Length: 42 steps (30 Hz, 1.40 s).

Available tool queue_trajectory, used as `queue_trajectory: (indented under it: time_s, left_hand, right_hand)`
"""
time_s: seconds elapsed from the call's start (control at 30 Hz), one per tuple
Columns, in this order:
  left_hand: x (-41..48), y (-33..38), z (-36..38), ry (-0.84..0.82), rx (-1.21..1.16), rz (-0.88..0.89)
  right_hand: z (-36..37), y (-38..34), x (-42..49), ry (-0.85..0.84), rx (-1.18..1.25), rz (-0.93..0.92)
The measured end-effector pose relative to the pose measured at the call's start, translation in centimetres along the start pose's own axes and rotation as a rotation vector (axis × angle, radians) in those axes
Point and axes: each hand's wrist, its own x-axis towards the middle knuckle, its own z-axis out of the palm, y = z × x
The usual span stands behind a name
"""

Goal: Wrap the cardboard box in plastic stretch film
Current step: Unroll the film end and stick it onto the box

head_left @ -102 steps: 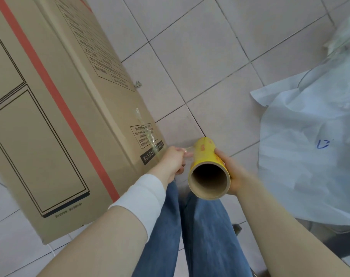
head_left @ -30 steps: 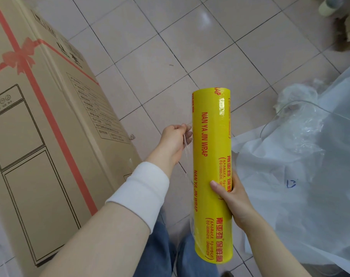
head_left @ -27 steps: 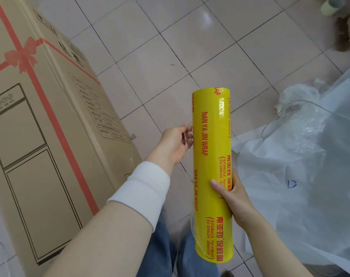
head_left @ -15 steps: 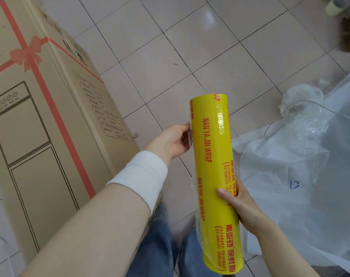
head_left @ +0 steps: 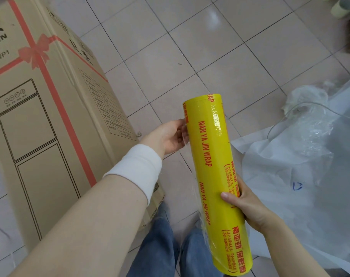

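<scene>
A large cardboard box [head_left: 40,126] with a printed red ribbon lies on the tiled floor at the left. My right hand [head_left: 248,206] grips a long yellow roll of stretch film [head_left: 212,168] around its lower half and holds it lengthwise in front of me. My left hand [head_left: 168,136], with a white cuff on its wrist, touches the roll's upper left side; its fingertips pinch the loose clear edge of the film. A thin strip of film hangs free along the roll's left side.
Crumpled white plastic sheeting [head_left: 310,176] covers the floor at the right, with a thin cable over it. My legs in blue jeans [head_left: 170,246] are below the roll. A pale green cup-like object [head_left: 342,6] lies at the top right corner.
The roll was first pointed end-on at me near the box, then was turned lengthwise and raised. In the last second my left hand moved in against the roll's side, and the view shifted slightly.
</scene>
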Motion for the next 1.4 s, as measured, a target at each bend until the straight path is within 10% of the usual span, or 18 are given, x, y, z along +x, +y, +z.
queue_trajectory:
  time_s: [0.17,0.57,0.8,1.07,1.4]
  left_hand:
    - [-0.6,1.2,-1.0,-0.145,0.092,-0.169]
    - [0.4,-0.3,-0.8,-0.018,-0.624,0.281]
    - [-1.0,-1.6,-0.6,0.105,-0.197,0.357]
    - [-3.3,-10.2,-3.2,-0.241,0.471,-0.114]
    - [-4.4,-12.0,-5.4,-0.156,0.385,-0.048]
  right_hand:
    - [-0.4,-0.3,-0.2,-0.013,-0.007,0.007]
    - [1.1,0.0,0.6,0.048,-0.011,0.017]
    - [1.0,0.3,0.3,0.088,0.068,0.097]
    - [1.3,1.4,0.5,0.147,0.137,0.180]
    - [1.8,1.8,1.8,0.207,0.379,0.340]
